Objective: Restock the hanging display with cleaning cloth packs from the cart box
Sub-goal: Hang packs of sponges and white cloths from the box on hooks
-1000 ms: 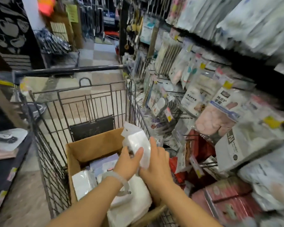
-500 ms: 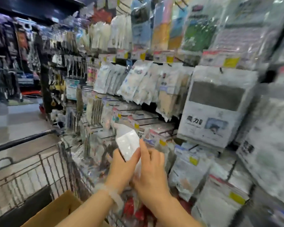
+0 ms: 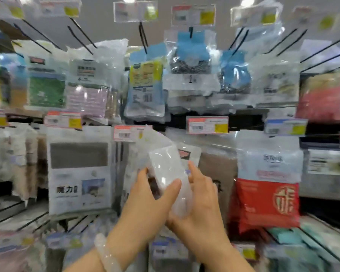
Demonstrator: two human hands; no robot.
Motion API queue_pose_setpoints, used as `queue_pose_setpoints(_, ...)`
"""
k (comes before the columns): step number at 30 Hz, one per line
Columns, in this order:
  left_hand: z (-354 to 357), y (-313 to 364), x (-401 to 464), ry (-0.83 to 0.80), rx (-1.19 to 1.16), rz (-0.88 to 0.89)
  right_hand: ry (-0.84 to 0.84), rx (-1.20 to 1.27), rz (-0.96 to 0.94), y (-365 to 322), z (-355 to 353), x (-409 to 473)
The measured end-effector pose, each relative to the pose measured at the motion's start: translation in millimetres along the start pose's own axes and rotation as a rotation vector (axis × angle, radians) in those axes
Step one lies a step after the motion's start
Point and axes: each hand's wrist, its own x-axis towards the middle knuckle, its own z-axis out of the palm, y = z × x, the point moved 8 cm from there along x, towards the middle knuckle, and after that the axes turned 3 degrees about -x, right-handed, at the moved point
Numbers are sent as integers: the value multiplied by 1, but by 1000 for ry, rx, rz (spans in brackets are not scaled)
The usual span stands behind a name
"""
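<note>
I hold one white cleaning cloth pack [image 3: 166,169] in clear plastic upright in front of the hanging display. My left hand [image 3: 145,201] grips its left side, thumb across the front. My right hand [image 3: 200,205] holds its right edge and bottom from behind, forefinger raised along the side. Directly behind the pack hang brown cloth packs [image 3: 216,173] under a red price tag [image 3: 207,125]. The cart and its box are out of view.
Packs fill the pegs all around: a grey-windowed white pack [image 3: 79,173] at left, a red and white pack [image 3: 267,189] at right, blue scourer packs [image 3: 190,61] above. Black peg hooks [image 3: 143,38] stick out toward me. More stock hangs below my wrists.
My view has swung up and right from the cart box to face the display. Both hands have lifted the pack with it, up to the middle row of pegs.
</note>
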Motion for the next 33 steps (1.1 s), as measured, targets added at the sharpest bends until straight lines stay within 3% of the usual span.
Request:
queue_pose_setpoints(5,89,52,-5,-157,17,119,125,-3,16,20,-93,3)
queue_pose_setpoints(11,180,90,-19,-205,-25,125,249,-84,-5,51,-187,-7)
queue_pose_setpoints(15,247,102,-42,-233,-187,16,339,-377,-97,65,-244,-26)
queue_pose_setpoints(19,319,107,-54,-289,-399,-96,344,-620,-64,82,-294,-44)
queue_pose_setpoints(22,365,131,-57,-358,-524,-66,364,-746,-86,87,-339,-40)
queue_pose_setpoints(25,396,171,-46,-391,-564,15,487,-845,-171,79,-385,-23)
queue_pose_setpoints(28,419,202,-23,-443,-607,22,537,-942,-168,81,-407,2)
queue_pose_setpoints(33,446,214,21,-559,-769,-123,519,-1101,-192,93,-397,44)
